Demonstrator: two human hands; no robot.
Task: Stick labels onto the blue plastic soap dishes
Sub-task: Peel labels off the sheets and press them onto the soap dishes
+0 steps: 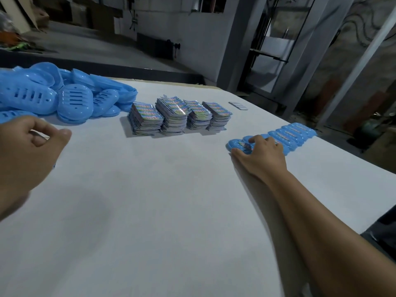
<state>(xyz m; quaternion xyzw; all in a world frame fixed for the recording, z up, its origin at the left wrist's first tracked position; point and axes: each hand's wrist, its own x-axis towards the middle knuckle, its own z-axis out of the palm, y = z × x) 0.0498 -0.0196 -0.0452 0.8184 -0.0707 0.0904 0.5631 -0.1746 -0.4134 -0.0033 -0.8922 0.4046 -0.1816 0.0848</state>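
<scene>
A heap of unlabelled blue soap dishes [75, 99] lies at the far left of the white table [150, 200]. Several stacks of colourful labels [177, 116] stand in the middle. At the right, a row of labelled blue dishes [293, 133] overlaps toward the far edge. My right hand [261, 153] lies over the nearest dish of that row [235, 143], thumb along its near rim and fingertips on its label. My left hand [32, 146] hovers near the heap with its fingers loosely curled. I cannot make out whether it holds anything.
A small flat grey object [237, 105] lies behind the label stacks. The table's right edge runs diagonally past the row of dishes. Beyond the table are a dark floor, grey metal posts [242, 39] and clutter at the far left.
</scene>
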